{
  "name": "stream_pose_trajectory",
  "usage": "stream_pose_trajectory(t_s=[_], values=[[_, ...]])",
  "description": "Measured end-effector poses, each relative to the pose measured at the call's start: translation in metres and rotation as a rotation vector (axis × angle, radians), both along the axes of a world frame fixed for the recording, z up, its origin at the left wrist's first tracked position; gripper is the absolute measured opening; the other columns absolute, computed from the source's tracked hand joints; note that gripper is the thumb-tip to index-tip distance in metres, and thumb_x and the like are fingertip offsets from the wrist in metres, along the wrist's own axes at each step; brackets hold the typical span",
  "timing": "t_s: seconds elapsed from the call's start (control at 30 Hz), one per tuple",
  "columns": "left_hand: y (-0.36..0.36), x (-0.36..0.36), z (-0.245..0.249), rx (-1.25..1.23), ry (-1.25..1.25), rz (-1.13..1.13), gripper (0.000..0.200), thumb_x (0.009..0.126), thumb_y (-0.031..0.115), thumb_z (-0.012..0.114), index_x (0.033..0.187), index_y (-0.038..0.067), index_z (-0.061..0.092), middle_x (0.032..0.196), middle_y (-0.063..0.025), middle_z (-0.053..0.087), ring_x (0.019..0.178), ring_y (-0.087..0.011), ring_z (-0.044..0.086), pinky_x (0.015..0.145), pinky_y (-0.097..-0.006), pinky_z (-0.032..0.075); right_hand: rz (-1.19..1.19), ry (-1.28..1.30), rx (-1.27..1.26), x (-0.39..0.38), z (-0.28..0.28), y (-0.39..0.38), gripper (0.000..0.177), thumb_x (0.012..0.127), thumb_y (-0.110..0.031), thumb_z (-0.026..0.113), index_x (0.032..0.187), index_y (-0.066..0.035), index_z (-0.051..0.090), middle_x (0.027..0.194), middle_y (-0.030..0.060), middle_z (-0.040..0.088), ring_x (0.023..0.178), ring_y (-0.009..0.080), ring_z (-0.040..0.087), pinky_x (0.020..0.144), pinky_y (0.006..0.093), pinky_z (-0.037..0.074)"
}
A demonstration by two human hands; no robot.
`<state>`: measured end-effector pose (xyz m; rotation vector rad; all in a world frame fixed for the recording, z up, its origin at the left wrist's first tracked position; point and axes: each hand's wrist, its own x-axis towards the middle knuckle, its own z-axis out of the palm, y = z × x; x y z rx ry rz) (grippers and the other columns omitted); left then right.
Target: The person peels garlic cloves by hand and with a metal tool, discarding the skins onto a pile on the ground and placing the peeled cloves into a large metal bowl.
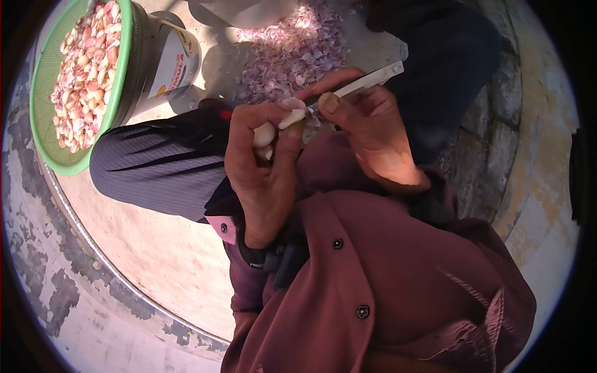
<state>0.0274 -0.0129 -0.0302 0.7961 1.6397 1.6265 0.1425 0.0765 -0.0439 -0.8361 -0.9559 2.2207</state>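
My left hand (258, 155) is closed on garlic cloves. One pale clove (292, 118) sits pinched between thumb and forefinger, while another whitish clove (264, 135) rests in the curled fingers. A small knife (372, 79) with a flat, light-coloured handle is gripped in my right hand (376, 127). Its handle points up and to the right, and the blade end, partly hidden by the thumb, meets the pinched clove. Beyond both hands, a heap of pinkish garlic skins (292, 53) covers the ground.
At the upper left, a green mesh basket (42, 99) holds many garlic cloves (90, 74). It rests against a white bucket (177, 59) with printed lettering. My striped trouser leg (155, 161) lies beside the basket. A worn, peeling ledge (62, 267) curves along the left.
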Motion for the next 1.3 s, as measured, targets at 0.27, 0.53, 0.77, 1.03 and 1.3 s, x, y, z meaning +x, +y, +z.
stream_pose_trajectory(t_s=[0.27, 0.53, 0.77, 1.03, 1.3], values=[[0.002, 0.0, -0.009, 0.047, 0.119, -0.01, 0.021, 0.082, -0.009, 0.062, 0.098, 0.004, 0.057, 0.095, -0.0059, 0.057, 0.083, -0.0115, 0.055, 0.072, -0.0212, 0.043, 0.024, 0.062, -0.054, 0.004, -0.004, 0.0, 0.018, 0.093, -0.013, 0.06, 0.108, -0.003, 0.057, 0.107, 0.0122, 0.065, 0.097, 0.0182, 0.063, 0.085, 0.0325, 0.053], [0.001, 0.002, -0.015, 0.157, -0.129, -0.009, 0.023, 0.084, -0.005, 0.065, 0.102, 0.004, 0.055, 0.102, -0.0049, 0.056, 0.088, -0.0094, 0.053, 0.077, -0.0204, 0.042, -0.052, 0.164, -0.136, 0.003, -0.006, -0.003, 0.018, 0.092, -0.011, 0.061, 0.108, -0.002, 0.059, 0.107, 0.0151, 0.066, 0.097, 0.0204, 0.065, 0.082, 0.0315, 0.055], [-0.006, 0.0, -0.018, 0.118, -0.628, -0.016, 0.016, 0.091, 0.008, 0.062, 0.104, 0.006, 0.054, 0.089, 0.0008, 0.057, 0.072, -0.0041, 0.047, 0.064, -0.0172, 0.037, -0.045, 0.224, -0.243, 0.003, -0.003, -0.002, 0.016, 0.096, -0.013, 0.055, 0.108, -0.002, 0.055, 0.105, 0.0109, 0.063, 0.098, 0.0206, 0.064, 0.087, 0.0348, 0.055], [-0.001, 0.003, -0.011, 0.091, -0.626, 0.014, 0.018, 0.095, 0.015, 0.058, 0.108, 0.005, 0.053, 0.086, 0.0021, 0.056, 0.063, -0.0016, 0.039, 0.055, -0.0165, 0.03, -0.012, 0.123, -0.042, -0.002, 0.0, 0.002, 0.016, 0.093, -0.013, 0.061, 0.105, -0.003, 0.057, 0.105, 0.0101, 0.063, 0.096, 0.0178, 0.063, 0.088, 0.0353, 0.054], [0.007, -0.003, -0.003, -0.022, -0.883, 0.234, 0.017, 0.096, 0.018, 0.054, 0.108, 0.006, 0.052, 0.082, -0.002, 0.057, 0.06, -0.0037, 0.043, 0.052, -0.0175, 0.033, 0.139, 0.105, -0.048, 0.0, 0.003, 0.001, 0.019, 0.087, -0.012, 0.068, 0.101, -0.003, 0.058, 0.096, 0.0132, 0.066, 0.091, 0.0192, 0.064, 0.081, 0.0314, 0.052]])
